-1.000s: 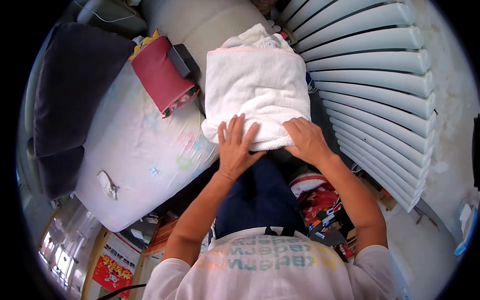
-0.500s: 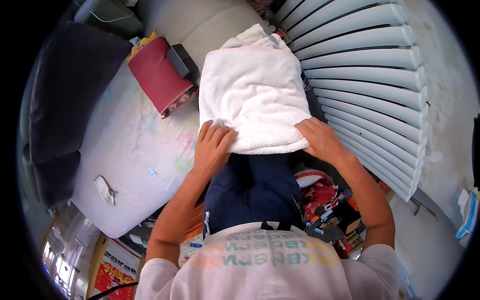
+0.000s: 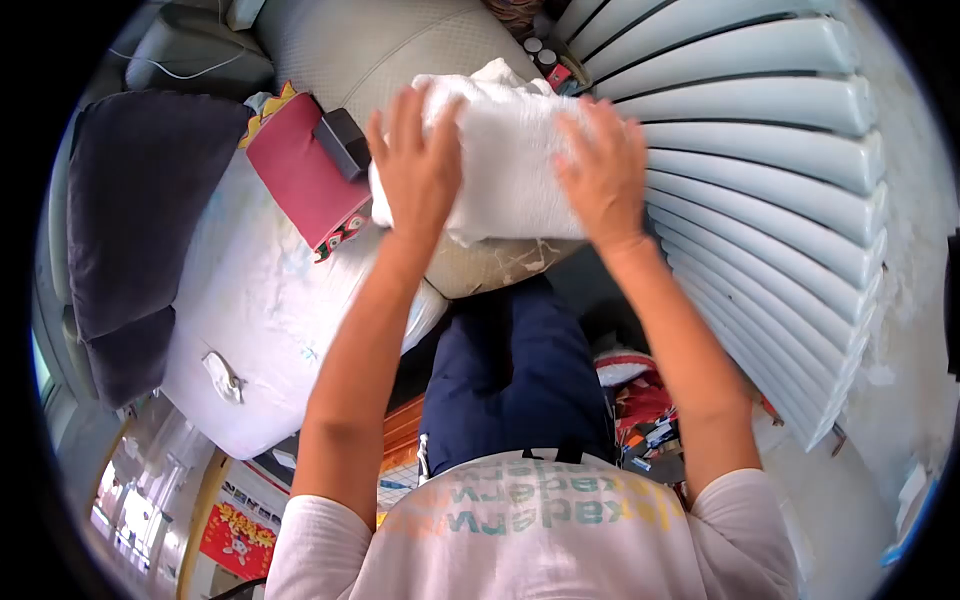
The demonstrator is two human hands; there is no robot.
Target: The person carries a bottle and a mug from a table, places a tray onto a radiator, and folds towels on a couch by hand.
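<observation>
A folded white towel (image 3: 510,170) lies on the beige sofa arm, further from my body, with its near edge above a worn, cracked patch. My left hand (image 3: 415,165) is over the towel's left part, fingers apart and slightly blurred. Over the right part is my right hand (image 3: 605,170), its fingers also spread and blurred. Whether the fingertips touch the cloth is hard to tell. Some bunched white fabric shows at the towel's far edge.
A red cushion (image 3: 305,175) with a dark box (image 3: 343,143) lies to the left on the pale sheet (image 3: 270,300). A dark grey cushion (image 3: 145,210) is further left. The white radiator (image 3: 760,190) stands at the right; small jars are behind the towel.
The towel's near edge has been folded away from me, uncovering the sofa arm's worn front. Both hands have moved forward from that edge, and their fingers have let go and spread.
</observation>
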